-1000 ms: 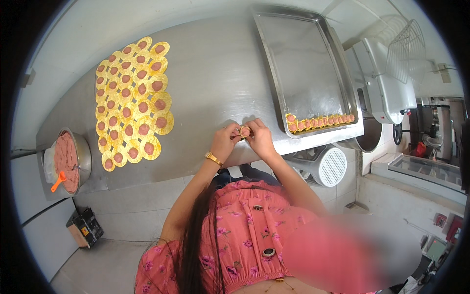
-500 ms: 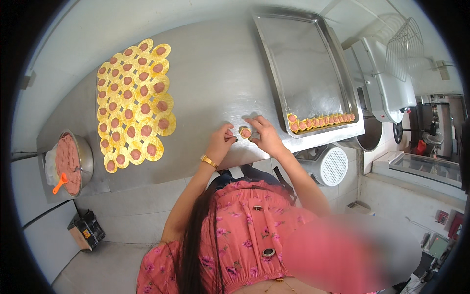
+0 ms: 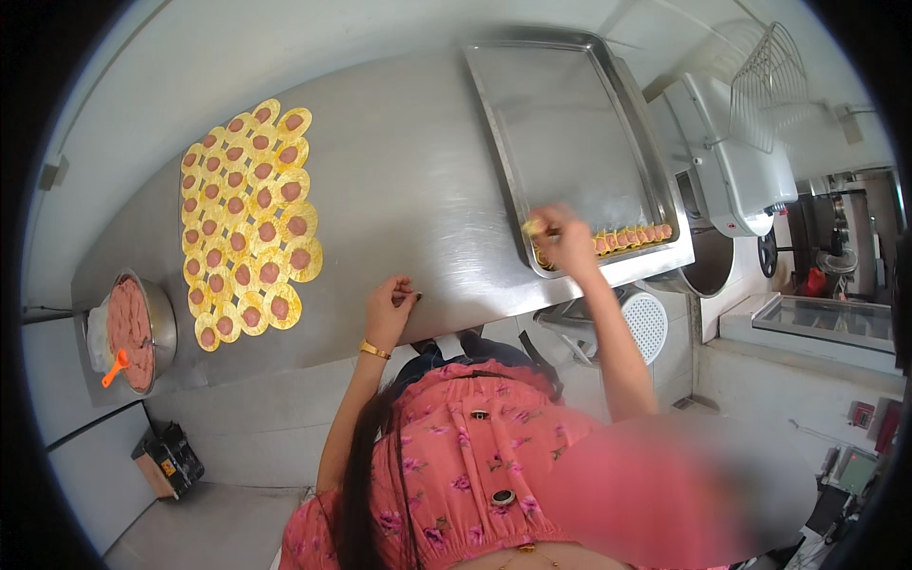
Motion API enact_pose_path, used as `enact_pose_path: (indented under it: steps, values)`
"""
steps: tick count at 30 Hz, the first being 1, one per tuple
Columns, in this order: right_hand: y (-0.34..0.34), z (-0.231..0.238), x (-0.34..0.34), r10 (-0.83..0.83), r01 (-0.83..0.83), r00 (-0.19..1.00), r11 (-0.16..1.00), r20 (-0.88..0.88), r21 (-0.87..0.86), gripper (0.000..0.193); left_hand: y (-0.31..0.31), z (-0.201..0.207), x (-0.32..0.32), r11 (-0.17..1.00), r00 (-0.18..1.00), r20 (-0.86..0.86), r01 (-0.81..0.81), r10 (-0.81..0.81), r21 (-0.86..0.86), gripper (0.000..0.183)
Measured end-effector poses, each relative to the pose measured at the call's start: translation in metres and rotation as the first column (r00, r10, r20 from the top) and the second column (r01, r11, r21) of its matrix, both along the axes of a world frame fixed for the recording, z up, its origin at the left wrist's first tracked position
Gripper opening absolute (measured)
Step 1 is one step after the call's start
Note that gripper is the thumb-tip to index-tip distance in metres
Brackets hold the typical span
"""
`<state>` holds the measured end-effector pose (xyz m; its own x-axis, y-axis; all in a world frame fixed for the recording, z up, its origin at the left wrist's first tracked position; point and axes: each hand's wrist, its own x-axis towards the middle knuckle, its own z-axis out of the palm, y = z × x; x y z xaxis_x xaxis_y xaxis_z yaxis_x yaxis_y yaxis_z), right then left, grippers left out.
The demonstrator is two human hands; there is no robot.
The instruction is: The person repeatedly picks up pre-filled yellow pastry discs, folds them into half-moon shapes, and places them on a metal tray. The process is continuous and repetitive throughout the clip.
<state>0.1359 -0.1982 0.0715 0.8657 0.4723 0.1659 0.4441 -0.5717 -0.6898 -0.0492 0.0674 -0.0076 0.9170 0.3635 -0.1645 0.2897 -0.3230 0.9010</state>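
My right hand (image 3: 564, 237), a little blurred, is over the near left corner of the metal tray (image 3: 503, 157). Its fingers grip a small yellow-wrapped dumpling (image 3: 532, 228). Beside it, along the tray's near edge, runs a row of dumplings (image 3: 632, 238) with pink filling showing on top; my hand hides the left part of that row. My left hand (image 3: 391, 302) rests low by the near edge of the steel table (image 3: 408, 171), fingers loosely curled and apart from the thumb, holding nothing visible. To its left lie several round yellow wrappers (image 3: 249, 223) in overlapping rows, each with a pink lump of filling.
At the far left a metal bowl (image 3: 165, 328) holds pink minced filling (image 3: 131, 323) with an orange-handled tool (image 3: 116, 367) in it. A white machine (image 3: 727, 157) stands right of the tray. A stool (image 3: 643, 328) with a perforated white top is below the table edge.
My right hand has carried the dumpling from the table up and right to the tray corner. My left hand has drawn back left and down. The view has shifted slightly.
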Motion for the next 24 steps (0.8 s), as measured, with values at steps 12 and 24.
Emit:
enact_pose_path:
  steps: [12, 24]
  values:
    - [-0.05, -0.031, 0.055, 0.154, -0.21, 0.969, 0.926, -0.194, -0.313, 0.028, -0.028, 0.007, 0.01, 0.996, 0.999, -0.03, 0.038, -0.036, 0.087, 0.026]
    - [-0.052, -0.012, 0.065, 0.263, -0.383, 0.897, 0.863, -0.355, -0.328, 0.028, -0.062, 0.011, 0.024, 0.993, 0.992, -0.071, 0.105, -0.1, 0.059, 0.027]
